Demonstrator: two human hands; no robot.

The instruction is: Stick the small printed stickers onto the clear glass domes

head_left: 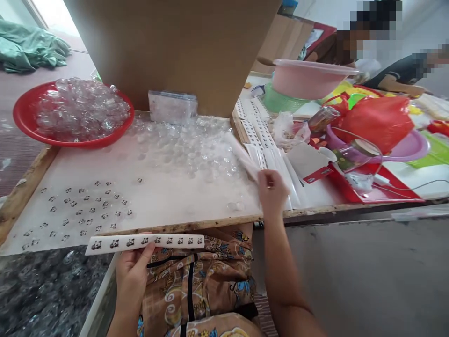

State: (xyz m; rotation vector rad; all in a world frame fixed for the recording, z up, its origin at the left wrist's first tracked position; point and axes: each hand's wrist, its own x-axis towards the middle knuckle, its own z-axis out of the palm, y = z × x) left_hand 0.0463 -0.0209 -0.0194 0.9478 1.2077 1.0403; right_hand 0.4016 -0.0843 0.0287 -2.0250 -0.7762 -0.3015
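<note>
My left hand (pixel 135 264) pinches a white strip of panda stickers (pixel 174 241), thumb on top, just over the table's near edge. A single row of small black panda prints runs along it. At the right of the table, my right hand (pixel 273 189) is closed on a blank-looking pale strip (pixel 243 154), smeared by motion. Beside it lie more panda sticker strips (pixel 257 124) and whitish strips (pixel 280 171). Small clear pieces with panda prints (pixel 105 204) are scattered over the left of the white tabletop (pixel 168 196). Plain clear dome-like pieces (pixel 199 145) spread across the back.
A red basin (pixel 26 117) heaped with clear pieces stands back left. Behind the table rises a cardboard panel (pixel 168 51). Pink (pixel 308 79) and purple basins (pixel 417 145), a red tray (pixel 382 192) and a jar crowd the right. Other people sit beyond. A wooden rim (pixel 24 192) edges the table.
</note>
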